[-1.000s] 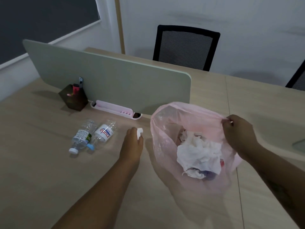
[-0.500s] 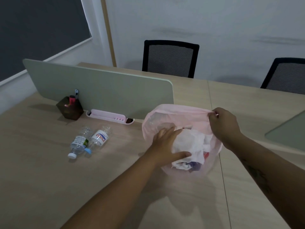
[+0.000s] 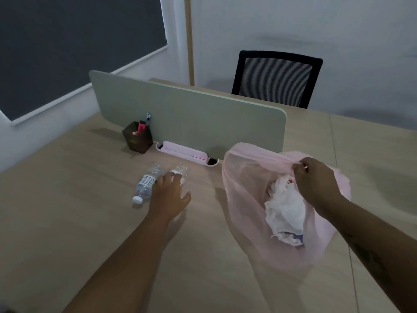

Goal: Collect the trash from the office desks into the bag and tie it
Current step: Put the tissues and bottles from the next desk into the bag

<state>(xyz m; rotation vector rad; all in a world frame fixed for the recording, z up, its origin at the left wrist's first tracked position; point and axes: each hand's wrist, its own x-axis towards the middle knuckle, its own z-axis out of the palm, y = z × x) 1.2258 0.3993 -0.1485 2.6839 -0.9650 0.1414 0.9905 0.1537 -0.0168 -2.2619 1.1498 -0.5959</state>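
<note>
So the left hand had come out of the pink bag and been moved over to the two plastic bottles lying on the surface. A second earlier a small white scrap was being picked up, half a second earlier that hand was down inside the bag, and now the scrap was gone from the surface, so it was presumably dropped in with the crumpled white paper already there. The fingers were spread over the nearer bottle and nothing was gripped yet, as far as could be told. The bag's rim was kept pinched shut in the right hand, so the mouth was held open just right of the bottles. Bottles looked like the last trash on this bit of surface; the brown pen cup and pink tray by the divider were probably meant to stay. Tying wasn't started.
</note>
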